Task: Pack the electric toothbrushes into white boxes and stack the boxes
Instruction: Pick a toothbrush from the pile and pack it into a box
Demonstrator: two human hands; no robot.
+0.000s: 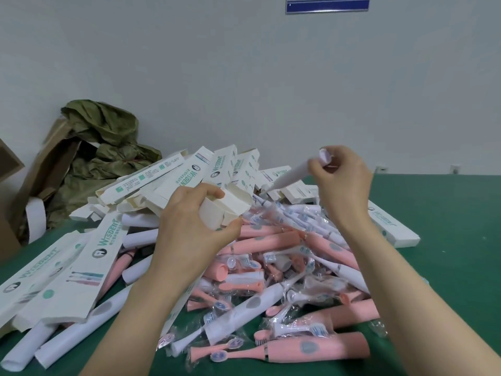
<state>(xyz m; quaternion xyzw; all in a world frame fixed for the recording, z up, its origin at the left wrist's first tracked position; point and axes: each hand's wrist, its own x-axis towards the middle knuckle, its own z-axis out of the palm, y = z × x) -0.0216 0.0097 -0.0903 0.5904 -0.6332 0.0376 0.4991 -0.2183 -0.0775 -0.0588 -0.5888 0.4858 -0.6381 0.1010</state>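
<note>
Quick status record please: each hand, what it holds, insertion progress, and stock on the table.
left hand: grips open white box
right hand: holds white toothbrush, tip angled toward the box
insertion: not started; toothbrush outside box
stock: pile of pink and white toothbrushes on green table
spare boxes: heaped behind pile

Soft, even light is washing in.
Faint shadows are sitting under the toothbrush pile [273, 256], wrappers [322, 284] are glinting, the table [447, 226] edge is bowing, fine detail is smearing.

sign [327, 5]: cut at top | white box [230, 205]: partly behind L hand [187, 226]
</note>
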